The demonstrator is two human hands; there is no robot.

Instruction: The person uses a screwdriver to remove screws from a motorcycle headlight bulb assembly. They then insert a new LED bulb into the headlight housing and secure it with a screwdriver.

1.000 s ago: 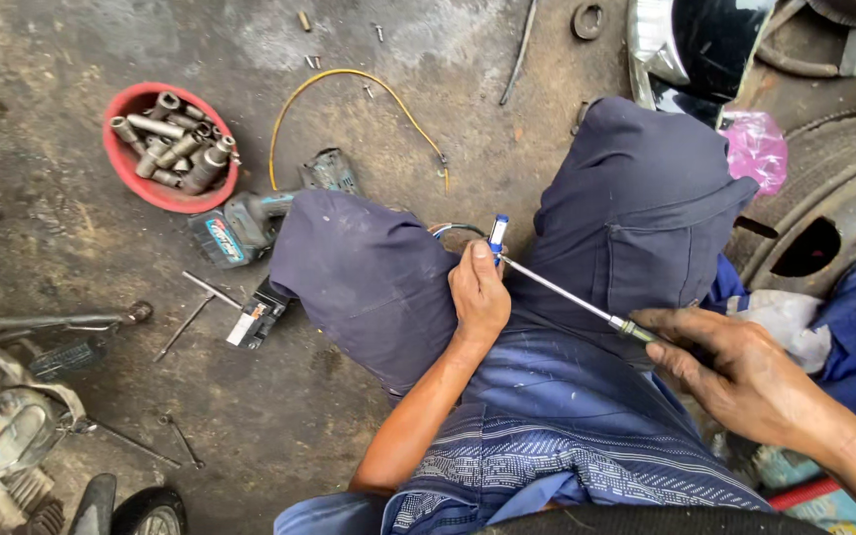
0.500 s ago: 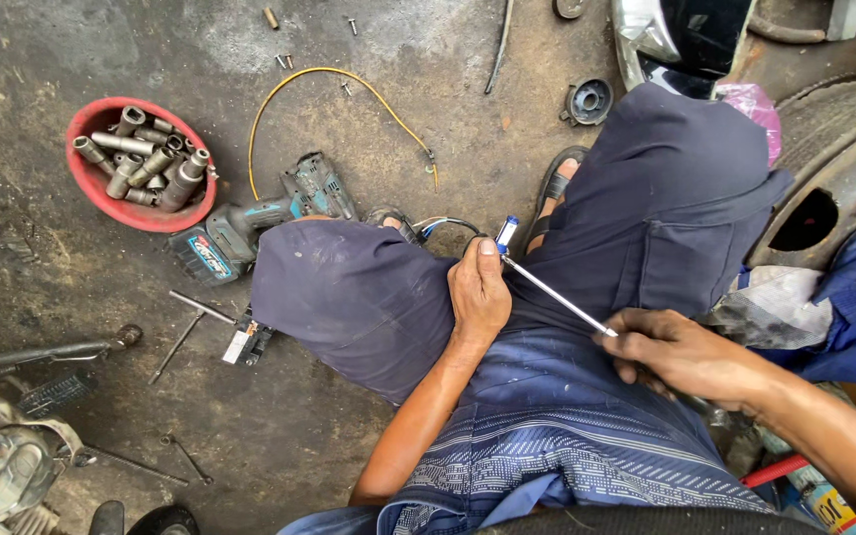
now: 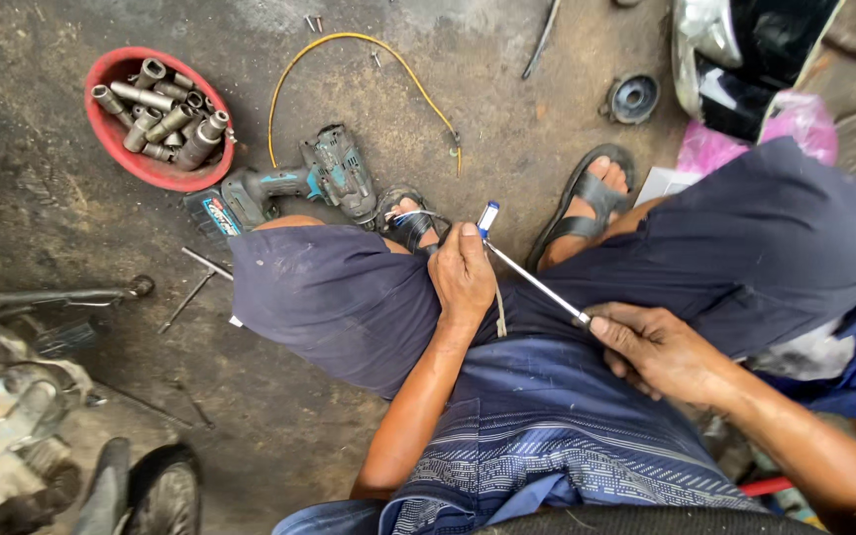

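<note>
Concrete floor [image 3: 71, 238], grey and oil-stained, is carrying everything in view, and you are sitting low over it with both knees spread. Your dark blue shorts [image 3: 349, 297] are filling the centre of the head view, and your feet in black sandals [image 3: 587, 198] are resting just beyond the knees.

Your left hand [image 3: 463, 277] is lying on the left thigh, and its fingers are clenching around the upper end of a thin metal rod [image 3: 537, 284], just below the rod's small blue-and-white tip [image 3: 487, 216]. Your right hand [image 3: 661, 352] is pinching the lower end of the same rod between thumb and fingers. The rod is slanting between both hands, over the gap between your thighs.

A red bowl [image 3: 111, 149] of steel sockets is sitting at the upper left of the floor. A teal cordless impact wrench [image 3: 289, 183] is lying just beside your left knee. A yellow cable [image 3: 349, 45] is arching above it. A small round metal part [image 3: 632, 97] is lying beyond the right foot.
</note>
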